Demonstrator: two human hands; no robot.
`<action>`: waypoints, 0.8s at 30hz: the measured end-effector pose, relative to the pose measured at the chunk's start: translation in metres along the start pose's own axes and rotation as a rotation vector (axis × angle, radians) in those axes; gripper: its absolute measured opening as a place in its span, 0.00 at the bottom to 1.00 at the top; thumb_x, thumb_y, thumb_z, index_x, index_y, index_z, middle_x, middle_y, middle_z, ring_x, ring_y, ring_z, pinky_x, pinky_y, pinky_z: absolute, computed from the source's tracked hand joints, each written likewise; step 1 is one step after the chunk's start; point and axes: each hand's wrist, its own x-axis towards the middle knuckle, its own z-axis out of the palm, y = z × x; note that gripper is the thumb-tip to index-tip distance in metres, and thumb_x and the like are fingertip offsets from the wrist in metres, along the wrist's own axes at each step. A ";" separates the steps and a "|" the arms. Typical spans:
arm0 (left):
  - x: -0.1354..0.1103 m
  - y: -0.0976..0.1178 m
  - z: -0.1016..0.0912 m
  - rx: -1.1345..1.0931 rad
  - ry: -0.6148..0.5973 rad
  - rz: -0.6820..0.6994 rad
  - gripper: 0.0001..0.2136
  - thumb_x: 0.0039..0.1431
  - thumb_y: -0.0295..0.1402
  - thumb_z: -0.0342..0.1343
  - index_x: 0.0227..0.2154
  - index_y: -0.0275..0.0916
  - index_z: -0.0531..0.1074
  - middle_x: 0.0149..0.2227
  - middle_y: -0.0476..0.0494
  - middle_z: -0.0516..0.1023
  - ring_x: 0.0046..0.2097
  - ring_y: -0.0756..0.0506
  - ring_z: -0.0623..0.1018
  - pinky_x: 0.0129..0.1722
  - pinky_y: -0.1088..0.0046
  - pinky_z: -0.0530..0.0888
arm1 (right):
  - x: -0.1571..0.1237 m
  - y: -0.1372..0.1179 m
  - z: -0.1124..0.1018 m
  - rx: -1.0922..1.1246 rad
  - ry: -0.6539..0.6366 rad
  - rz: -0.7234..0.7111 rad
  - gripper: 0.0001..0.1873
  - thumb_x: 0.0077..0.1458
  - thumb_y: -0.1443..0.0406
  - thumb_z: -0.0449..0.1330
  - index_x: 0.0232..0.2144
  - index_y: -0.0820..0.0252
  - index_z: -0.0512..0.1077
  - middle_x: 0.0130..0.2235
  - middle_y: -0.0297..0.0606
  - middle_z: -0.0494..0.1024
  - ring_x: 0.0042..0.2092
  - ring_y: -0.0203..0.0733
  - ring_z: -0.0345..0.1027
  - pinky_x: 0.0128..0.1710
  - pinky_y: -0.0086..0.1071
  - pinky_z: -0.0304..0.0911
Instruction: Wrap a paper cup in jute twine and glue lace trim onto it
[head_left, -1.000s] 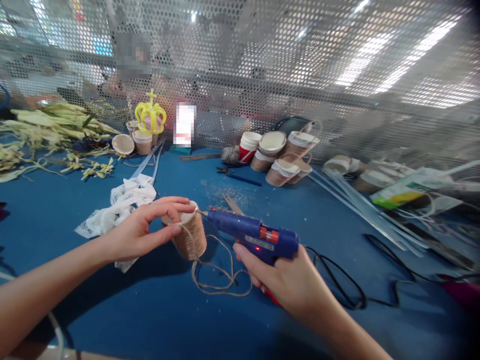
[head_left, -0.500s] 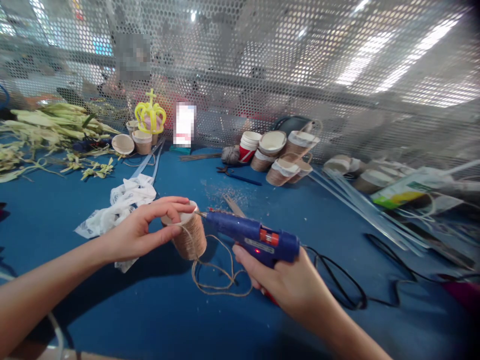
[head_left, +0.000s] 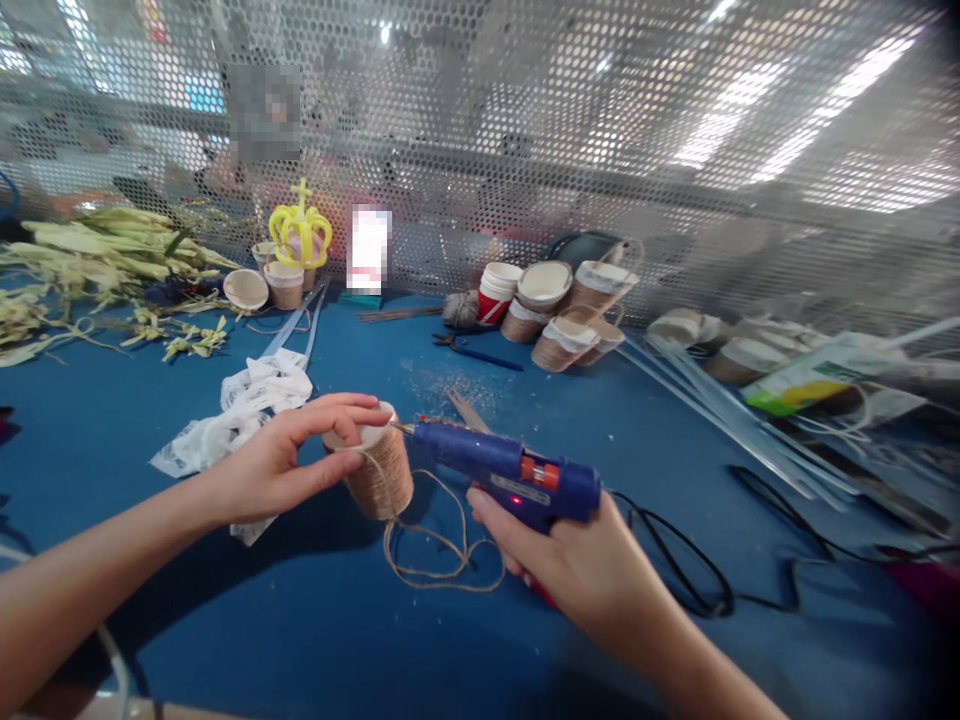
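Cup (head_left: pixel 379 470) rim part-hidden by left hand (head_left: pixel 277 465) (twine-wrapped).

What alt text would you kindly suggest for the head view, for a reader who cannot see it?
A person's left hand holds a twine-wrapped cup while the right hand aims a blue glue gun at its upper edge, over a blue table. Loose twine trails below; paper cups sit behind.

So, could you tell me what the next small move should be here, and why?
Probably squeeze a small dab of glue onto the bare rim: the glue gun in the right hand has its nozzle at the twine-wrapped cup, held by the left hand, and loose twine trails below.
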 end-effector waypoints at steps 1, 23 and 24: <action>0.000 0.000 0.000 -0.001 -0.002 0.002 0.04 0.58 0.27 0.49 0.28 0.39 0.64 0.50 0.41 0.72 0.56 0.44 0.65 0.54 0.62 0.64 | -0.001 -0.001 -0.001 -0.001 -0.004 -0.002 0.10 0.44 0.63 0.59 0.16 0.56 0.64 0.08 0.22 0.59 0.10 0.29 0.50 0.09 0.25 0.48; 0.001 0.001 0.000 0.032 0.000 0.010 0.03 0.57 0.26 0.49 0.29 0.38 0.65 0.50 0.40 0.72 0.56 0.45 0.66 0.54 0.62 0.64 | -0.006 0.009 0.005 -0.022 0.018 -0.118 0.06 0.44 0.62 0.59 0.27 0.58 0.70 0.13 0.27 0.67 0.14 0.33 0.60 0.09 0.25 0.51; 0.001 0.001 0.000 0.031 0.001 0.010 0.03 0.57 0.26 0.49 0.29 0.38 0.64 0.50 0.40 0.72 0.56 0.45 0.66 0.54 0.62 0.64 | -0.005 0.009 0.005 -0.008 0.022 -0.110 0.07 0.44 0.62 0.58 0.28 0.58 0.70 0.14 0.27 0.68 0.14 0.33 0.60 0.10 0.26 0.52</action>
